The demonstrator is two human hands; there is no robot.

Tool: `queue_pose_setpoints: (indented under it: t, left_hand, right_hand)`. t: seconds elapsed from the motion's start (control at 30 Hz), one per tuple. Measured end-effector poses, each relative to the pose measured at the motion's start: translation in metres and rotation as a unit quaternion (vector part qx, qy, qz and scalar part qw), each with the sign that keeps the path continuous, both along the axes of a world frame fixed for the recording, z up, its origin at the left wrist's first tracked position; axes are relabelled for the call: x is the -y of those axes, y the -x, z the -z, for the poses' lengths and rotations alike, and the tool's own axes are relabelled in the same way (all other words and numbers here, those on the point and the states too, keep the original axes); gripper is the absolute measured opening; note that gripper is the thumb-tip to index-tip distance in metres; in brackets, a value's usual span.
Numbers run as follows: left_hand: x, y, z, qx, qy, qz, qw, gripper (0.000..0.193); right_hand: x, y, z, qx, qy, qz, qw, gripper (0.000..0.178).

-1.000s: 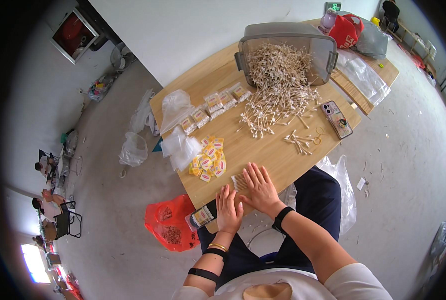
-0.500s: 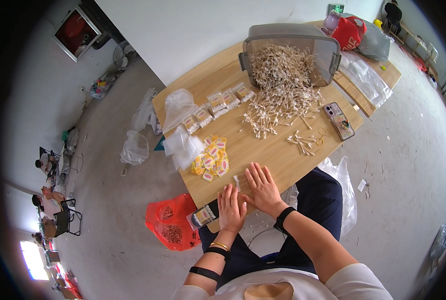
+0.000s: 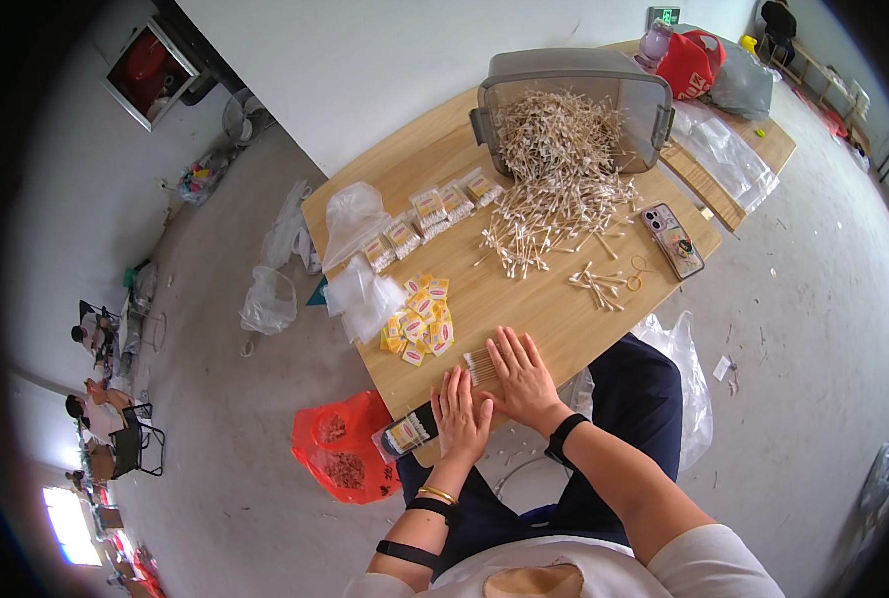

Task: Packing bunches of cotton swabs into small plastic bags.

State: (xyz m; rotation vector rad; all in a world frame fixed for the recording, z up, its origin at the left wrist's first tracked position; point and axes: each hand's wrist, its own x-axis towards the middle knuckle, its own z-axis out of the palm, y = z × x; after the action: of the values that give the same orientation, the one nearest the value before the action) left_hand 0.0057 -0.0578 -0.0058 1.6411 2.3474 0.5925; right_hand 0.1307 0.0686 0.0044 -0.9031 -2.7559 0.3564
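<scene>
A row of cotton swabs (image 3: 480,365) lies side by side near the table's front edge, between my two hands. My left hand (image 3: 461,414) rests flat at the row's left side, fingers stretched out. Across the right part of the row lies my right hand (image 3: 524,379), also flat, covering some of the sticks; its thumb points toward the left hand. Beside my left hand, a filled pack of swabs with a yellow label (image 3: 406,434) sits on a dark item at the table's corner. A pile of small yellow-and-white cards (image 3: 420,321) lies just beyond the hands.
A grey tub (image 3: 654,125) on its side spills a heap of swabs (image 3: 554,189). Filled packs (image 3: 429,207), clear plastic bags (image 3: 363,296), loose swabs (image 3: 598,286) and a phone (image 3: 674,241) lie around. A red bag (image 3: 343,448) hangs by the left corner. People sit far left.
Both hands stay almost in place, flat by the row of swabs. The view has shifted very slightly; nothing has been picked up or let go.
</scene>
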Motion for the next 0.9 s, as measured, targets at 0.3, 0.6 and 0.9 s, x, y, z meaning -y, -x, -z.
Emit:
queue_pose_setpoints:
  t: [0.3, 0.6, 0.9]
  left_hand:
    - [-0.01, -0.01, 0.007, -0.041, -0.017, -0.02, 0.999, 0.073]
    - [-0.017, -0.008, 0.007, -0.062, -0.023, -0.041, 0.997, 0.073]
    - [-0.017, -0.006, 0.002, -0.058, -0.032, -0.026, 0.998, 0.073]
  right_hand:
    - [0.001, 0.001, 0.004, -0.021, 0.001, 0.005, 1.0, 0.09]
    - [0.0, 0.001, 0.006, -0.024, 0.006, 0.006, 1.0, 0.09]
    - [0.0, 0.001, 0.007, -0.023, 0.005, 0.005, 1.0, 0.092]
